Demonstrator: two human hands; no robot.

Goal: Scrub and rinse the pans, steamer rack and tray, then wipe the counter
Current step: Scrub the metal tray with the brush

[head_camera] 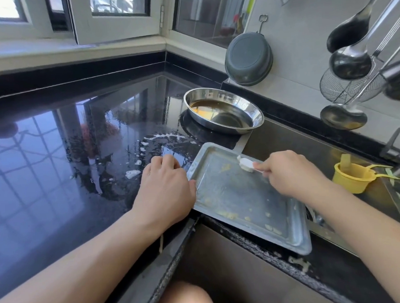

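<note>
A rectangular metal tray [241, 195] lies tilted across the sink's front left edge, with yellowish food bits stuck to it. My left hand [165, 188] grips the tray's left rim, thumb on the inside edge. My right hand [289, 174] holds a small white brush [245, 164], its head pressed on the tray's far part. A round steel pan [224, 110] with brown liquid and a yellow patch sits on the black counter [54, 160] behind the tray.
The counter is wet, with white foam spots [132, 173] near my left hand. A yellow cup [351, 179] stands at the sink's right, by a faucet [395, 148]. A grey basin [248, 58], ladles [350, 62] and a wire skimmer [349, 88] hang on the wall.
</note>
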